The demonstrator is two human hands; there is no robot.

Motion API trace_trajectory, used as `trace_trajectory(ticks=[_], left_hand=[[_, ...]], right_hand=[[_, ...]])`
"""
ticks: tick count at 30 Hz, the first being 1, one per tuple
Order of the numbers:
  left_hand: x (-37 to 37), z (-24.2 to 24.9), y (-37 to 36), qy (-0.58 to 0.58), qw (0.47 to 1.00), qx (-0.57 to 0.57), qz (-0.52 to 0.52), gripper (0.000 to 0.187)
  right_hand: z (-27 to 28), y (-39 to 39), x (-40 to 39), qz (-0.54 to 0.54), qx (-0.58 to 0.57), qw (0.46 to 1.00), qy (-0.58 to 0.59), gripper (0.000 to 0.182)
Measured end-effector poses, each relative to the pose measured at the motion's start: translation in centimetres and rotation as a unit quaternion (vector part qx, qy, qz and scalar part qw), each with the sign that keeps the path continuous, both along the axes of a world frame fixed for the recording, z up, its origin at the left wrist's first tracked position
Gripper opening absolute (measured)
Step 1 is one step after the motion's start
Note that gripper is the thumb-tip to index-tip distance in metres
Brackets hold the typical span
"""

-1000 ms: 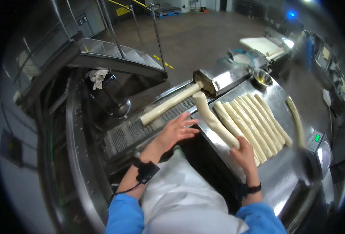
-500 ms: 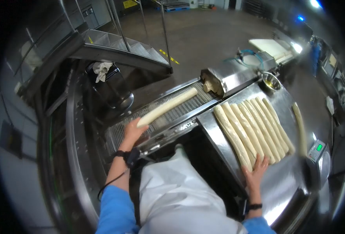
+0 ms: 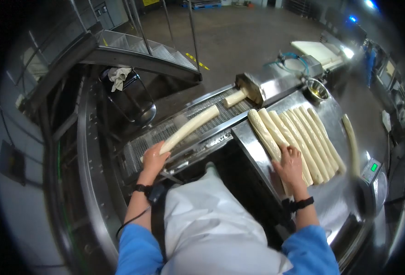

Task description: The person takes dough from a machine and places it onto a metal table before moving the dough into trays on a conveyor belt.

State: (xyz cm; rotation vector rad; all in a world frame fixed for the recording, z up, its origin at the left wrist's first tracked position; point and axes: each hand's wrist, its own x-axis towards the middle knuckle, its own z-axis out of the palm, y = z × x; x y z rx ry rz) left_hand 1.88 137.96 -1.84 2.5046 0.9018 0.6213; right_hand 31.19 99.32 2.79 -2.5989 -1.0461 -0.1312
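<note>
A long dough roll lies on the mesh conveyor, and my left hand is closed around its near end. Behind it a second roll comes out of the metal machine. Several dough rolls lie side by side on the steel table. My right hand rests on the near part of the leftmost rolls, its fingers apart. A single thinner roll lies apart at the right.
A metal bowl stands at the table's back edge and a scale with a green display at the right. Metal stairs rise at the upper left, with a stool holding a cloth beneath.
The conveyor roll and my left hand have moved slightly toward the lower left. More dough has come out of the machine. My right hand has moved up and left along the table rolls.
</note>
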Motion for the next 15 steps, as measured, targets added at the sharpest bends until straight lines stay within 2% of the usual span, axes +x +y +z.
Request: trace_trajectory(ticks=[3,6,8,9,10,12,13,14,15], left_hand=[[-1.5,-0.7,0.6,0.021,0.999,0.013,0.028,0.050],[-2.6,-0.9,0.9,0.039,0.997,0.027,0.054,0.051],[-3.3,-0.5,0.9,0.046,0.996,0.030,0.069,0.050],[-3.7,-0.3,0.8,0.045,0.996,0.030,0.070,0.050],[-4.2,0.0,0.8,0.056,0.996,0.020,0.073,0.050],[-5.1,0.4,1.3,0.065,0.994,0.016,0.081,0.051],[-5.8,0.2,1.7,0.083,0.992,0.006,0.091,0.054],[-6.4,-0.2,1.8,0.102,0.990,-0.007,0.100,0.056],[-6.8,-0.6,1.9,0.102,0.989,-0.007,0.104,0.056]], right_hand=[[-3.6,-0.9,4.1,-0.014,0.034,0.999,0.025,0.060],[-4.5,0.0,6.6,-0.025,0.075,0.996,0.046,0.054],[-3.9,0.6,8.2,0.005,0.094,0.952,0.292,0.050],[-3.5,0.7,8.3,0.006,0.093,0.952,0.291,0.050],[-3.1,0.8,8.4,-0.006,-0.011,0.972,0.236,0.044],[-0.8,1.7,7.7,-0.029,-0.214,0.970,0.114,0.035],[0.8,2.8,4.9,-0.066,-0.253,0.965,-0.011,0.034],[-0.3,2.4,3.4,-0.017,-0.024,0.995,-0.100,0.029],[-0.3,2.6,3.5,-0.013,-0.024,0.995,-0.100,0.029]])
